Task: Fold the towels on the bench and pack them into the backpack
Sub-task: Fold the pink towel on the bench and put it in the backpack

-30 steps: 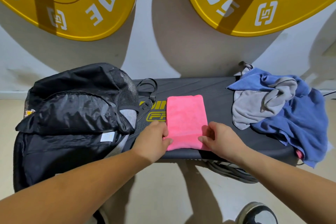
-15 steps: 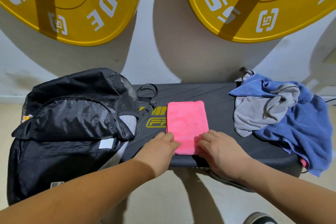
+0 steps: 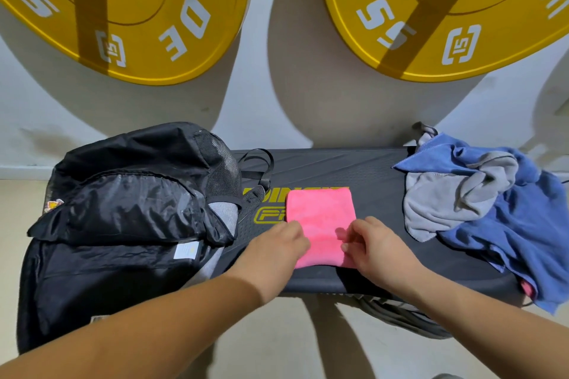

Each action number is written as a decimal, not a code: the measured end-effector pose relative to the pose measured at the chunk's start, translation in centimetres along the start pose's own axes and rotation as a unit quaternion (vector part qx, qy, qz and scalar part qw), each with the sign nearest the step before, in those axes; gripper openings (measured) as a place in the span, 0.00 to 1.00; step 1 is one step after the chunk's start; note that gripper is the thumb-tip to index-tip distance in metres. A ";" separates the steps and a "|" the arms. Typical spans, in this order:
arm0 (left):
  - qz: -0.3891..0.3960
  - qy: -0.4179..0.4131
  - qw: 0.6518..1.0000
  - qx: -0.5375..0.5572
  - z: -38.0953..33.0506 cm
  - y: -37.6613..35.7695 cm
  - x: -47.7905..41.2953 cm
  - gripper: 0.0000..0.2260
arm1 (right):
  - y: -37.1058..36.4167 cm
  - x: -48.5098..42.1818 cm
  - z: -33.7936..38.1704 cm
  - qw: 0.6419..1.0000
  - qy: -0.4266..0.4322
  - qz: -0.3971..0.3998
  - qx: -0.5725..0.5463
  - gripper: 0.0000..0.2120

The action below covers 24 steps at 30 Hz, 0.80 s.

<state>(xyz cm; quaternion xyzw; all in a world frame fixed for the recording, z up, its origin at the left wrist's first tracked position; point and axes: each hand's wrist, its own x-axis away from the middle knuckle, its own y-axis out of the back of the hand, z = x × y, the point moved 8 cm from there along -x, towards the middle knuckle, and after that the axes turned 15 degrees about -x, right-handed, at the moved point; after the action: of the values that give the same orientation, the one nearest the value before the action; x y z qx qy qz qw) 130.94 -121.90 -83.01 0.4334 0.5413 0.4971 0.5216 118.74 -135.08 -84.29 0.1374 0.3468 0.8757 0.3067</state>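
Observation:
A folded pink towel (image 3: 320, 218) lies flat on the middle of the black bench (image 3: 378, 181). My left hand (image 3: 277, 251) rests on the towel's near left edge with the fingers curled onto the cloth. My right hand (image 3: 375, 248) sits at the near right edge, fingertips pinching or pressing the fabric. A black backpack (image 3: 123, 212) lies on the bench's left end, its flap partly open with grey cloth showing inside. On the right end a crumpled grey towel (image 3: 446, 203) lies on top of a crumpled blue towel (image 3: 529, 231).
Two big yellow weight plates (image 3: 147, 9) (image 3: 446, 9) hang against the white wall behind the bench. Grey cords (image 3: 400, 314) lie on the floor under the bench's near right edge. A bit of pink cloth (image 3: 528, 288) peeks from under the blue towel.
Both hands slid inward from the towel's near corners onto its near edge. The camera view tilted up a little, so the bench sits lower in the frame.

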 end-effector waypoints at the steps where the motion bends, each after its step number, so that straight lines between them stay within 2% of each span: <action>1: 0.004 -0.046 0.998 -0.036 -1.1 -0.1 0.3 0.02 | 0.0 0.1 1.0 0.994 0.069 -0.010 0.086 0.05; 2: 0.011 -0.064 0.996 -0.057 -1.7 -0.3 0.5 0.02 | -0.3 0.5 2.0 0.976 0.142 -0.018 0.167 0.05; 4: 0.034 -0.046 0.996 -0.069 -1.8 -0.8 0.8 0.08 | -1.2 1.6 3.3 0.935 0.253 -0.012 0.248 0.09; 6: 0.037 -0.021 0.997 -0.061 -1.2 -0.8 0.7 0.07 | -1.5 2.4 3.8 0.917 0.301 -0.009 0.262 0.09; 7: 0.035 -0.004 0.998 -0.054 -0.7 -0.6 0.5 0.06 | -1.4 2.5 3.7 0.916 0.297 -0.005 0.269 0.12; 10: 0.045 0.038 0.998 -0.023 0.4 -0.5 0.1 0.06 | -1.4 2.2 2.4 0.917 0.266 -0.011 0.298 0.19; 13: 0.098 0.080 0.991 0.042 1.4 -1.5 -0.2 0.12 | -1.1 1.1 1.8 0.949 0.192 0.021 0.250 0.17; 16: 0.122 0.187 0.956 0.193 3.2 -1.9 0.0 0.14 | 0.0 -0.3 0.8 0.991 0.055 0.074 0.098 0.09; 19: 0.151 0.256 0.902 0.313 4.0 -3.2 0.6 0.12 | 0.3 -1.0 -0.6 0.991 -0.062 0.091 -0.076 0.06; 21: 0.154 0.275 0.894 0.317 4.1 -3.5 0.7 0.08 | -0.1 -1.1 -1.2 0.987 -0.099 0.091 -0.082 0.05; 22: 0.145 0.279 0.901 0.298 4.3 -3.4 0.6 0.06 | -0.4 -1.1 -1.5 0.987 -0.113 0.090 -0.068 0.06; 24: 0.096 0.263 0.939 0.198 4.8 -2.4 0.0 0.05 | -0.5 -1.4 -1.9 0.988 -0.129 0.068 -0.048 0.11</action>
<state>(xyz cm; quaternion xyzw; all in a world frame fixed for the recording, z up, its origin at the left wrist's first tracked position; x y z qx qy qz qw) 135.79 -121.79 -85.24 0.4315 0.7023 0.5243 0.2138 119.18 -136.69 -86.06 0.2577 0.2518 0.8850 0.2948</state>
